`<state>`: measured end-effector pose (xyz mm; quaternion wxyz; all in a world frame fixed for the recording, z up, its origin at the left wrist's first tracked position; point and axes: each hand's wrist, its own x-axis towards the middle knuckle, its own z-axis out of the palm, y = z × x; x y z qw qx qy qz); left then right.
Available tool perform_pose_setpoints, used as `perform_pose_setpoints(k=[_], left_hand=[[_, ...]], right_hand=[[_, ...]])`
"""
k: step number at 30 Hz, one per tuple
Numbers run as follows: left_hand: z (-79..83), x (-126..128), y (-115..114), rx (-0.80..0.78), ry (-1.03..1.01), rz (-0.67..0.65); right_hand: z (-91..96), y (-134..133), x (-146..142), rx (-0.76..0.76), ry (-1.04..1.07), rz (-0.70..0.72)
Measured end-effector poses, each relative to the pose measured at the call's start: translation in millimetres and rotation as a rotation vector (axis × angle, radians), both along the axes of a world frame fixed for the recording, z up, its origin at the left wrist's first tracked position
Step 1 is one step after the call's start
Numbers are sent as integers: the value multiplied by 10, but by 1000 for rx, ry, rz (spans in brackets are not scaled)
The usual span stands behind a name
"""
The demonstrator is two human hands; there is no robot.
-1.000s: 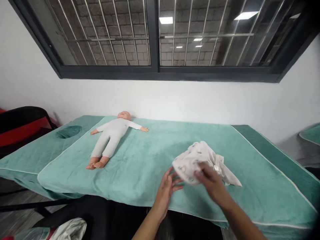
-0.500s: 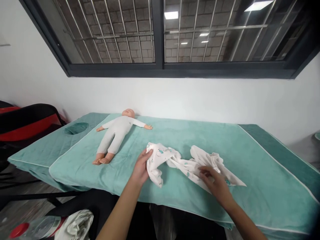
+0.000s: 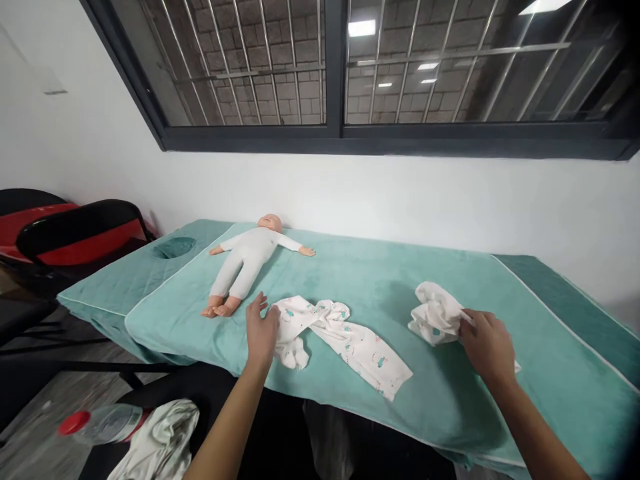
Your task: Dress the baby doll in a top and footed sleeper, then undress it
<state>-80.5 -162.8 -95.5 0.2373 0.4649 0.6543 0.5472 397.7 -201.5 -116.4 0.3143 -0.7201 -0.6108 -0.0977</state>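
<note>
My left hand (image 3: 261,331) is at the left end of a twisted white baby garment (image 3: 357,343) with small teal prints. Its fingers are apart, at the edge of the fabric and not closed round it. That garment lies on the green bed cover, with one straight-hemmed end pointing toward the front right. Over to the right, my right hand (image 3: 487,343) grips a second, bunched white baby garment (image 3: 436,313), also with teal prints, and its shadow falls on the cover. Behind my left hand a baby doll (image 3: 245,257) in a pale bodysuit lies on its back, arms spread.
The bed with its green cover (image 3: 370,267) stands against the white wall, below a barred window (image 3: 340,137). Its left end has a face hole (image 3: 174,247). Red-and-black chairs (image 3: 95,233) stand left. A red-capped bottle (image 3: 107,424) and crumpled cloth (image 3: 163,440) are at lower left.
My right hand has moved right, drawing the bunched garment away from the other one. My left hand has shifted left and its fingers have loosened from the fabric. The view has turned slightly left.
</note>
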Motion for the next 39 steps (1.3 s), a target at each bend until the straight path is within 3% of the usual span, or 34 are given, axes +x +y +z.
perform_pose_setpoints(k=[2, 5, 7, 9, 13, 16, 17, 19, 21, 23, 27, 29, 31, 34, 39], left_hand=[[-41, 51, -19, -26, 209, -107], [-92, 321, -42, -156, 306, -332], [-86, 598, -29, -240, 298, -480], [-27, 953, 22, -246, 146, -657], [185, 1935, 157, -201, -64, -855], [306, 2729, 207, -168, -271, -944], [327, 2931, 219, -217, -496, -1012], [335, 3150, 257, -284, -715, -1076], [306, 3080, 333, -299, -797, -1058], [252, 2756, 441, -281, -865, -1018], [139, 1836, 599, -231, -1221, -978], [98, 1474, 597, -234, -1213, -861], [77, 1226, 557, -228, -1127, -773], [130, 982, 482, -148, -964, -743], [493, 687, 408, -69, -663, -826]], right_hand=[[57, 21, 0, -13, 315, -11], [222, 10, -117, -8, 790, 14], [435, 13, -207, 61, 1062, 87], [747, 49, -284, 137, 1264, 195], [1586, 216, -463, 347, 1329, 420], [2191, 330, -665, 541, 1193, 649], [2335, 348, -736, 580, 1134, 707], [2475, 348, -863, 617, 1033, 760], [2375, 309, -953, 559, 974, 750], [2043, 249, -1014, 399, 944, 717], [996, 106, -1174, -18, 805, 708], [498, 25, -1277, -250, 642, 820], [121, -50, -1332, -299, 404, 842], [-194, -115, -1207, -269, 47, 722], [-299, -82, -430, -264, -304, 480]])
